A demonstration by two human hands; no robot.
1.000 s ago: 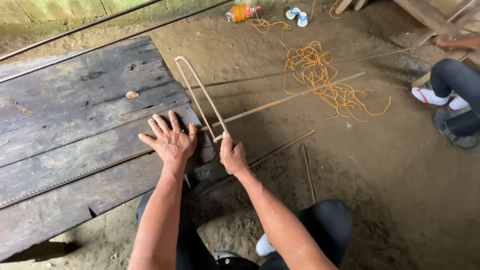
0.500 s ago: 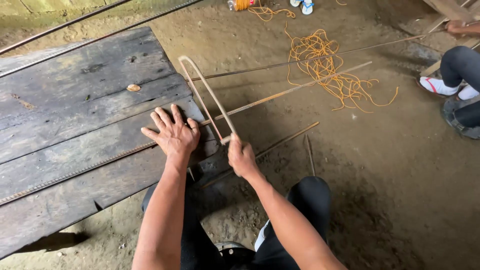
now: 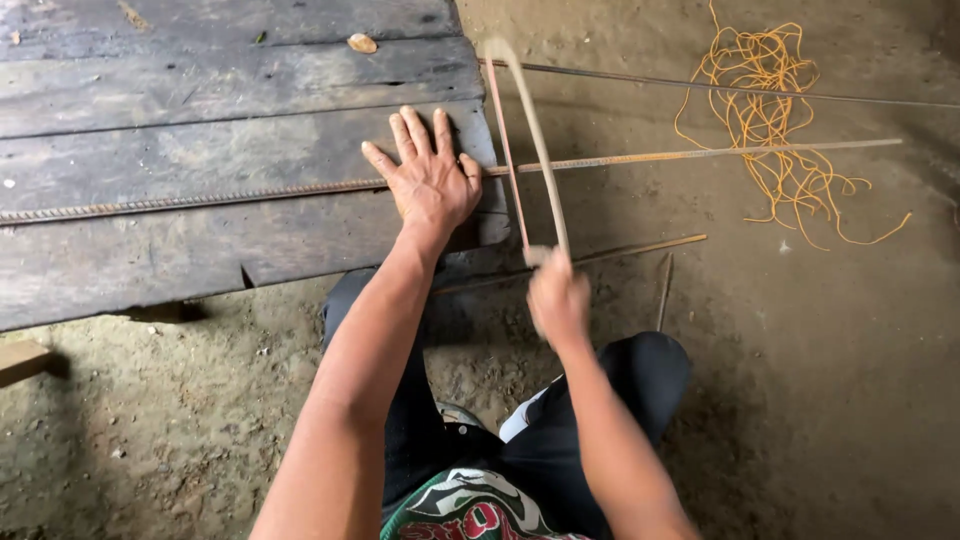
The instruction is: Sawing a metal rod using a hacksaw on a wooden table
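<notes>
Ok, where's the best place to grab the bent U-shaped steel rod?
Grip the bent U-shaped steel rod at its near end, where the right hand holds it, coming from the dirt-floor side. The far bend overhangs the grey wooden plank table; the left hand presses flat beside it.

Under the left hand [image 3: 430,180] lie a rust-brown ribbed rebar [image 3: 200,199] and grey weathered worktop [image 3: 200,120] planks, with a tangled orange cord [image 3: 770,120] far right on brown dirt floor [image 3: 850,380].
</notes>
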